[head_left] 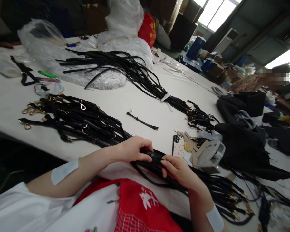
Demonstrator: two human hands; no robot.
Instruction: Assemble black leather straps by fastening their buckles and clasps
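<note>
A long bundle of black straps (154, 157) with gold clasps lies along the table's near edge, in front of my body. My left hand (135, 149) is closed over the middle of it, thumb and fingers curled round the straps. Just to the right, my right hand (175, 167) grips the same bundle, its thumb and index finger pinched together. Whether a small tie sits between those fingertips, I cannot tell. The left end of the bundle runs into a heap of black straps with gold hooks (82, 119). Beyond my hands lies a single short strap (142, 120).
Across the white table (106, 100) lies another strap bundle (145, 77), bound with a white tie (165, 97). A phone (178, 146), a clear plastic container (211, 158) and black fabric (246, 148) are on the right. Plastic bags (45, 45) stand at the back left. A person works far right.
</note>
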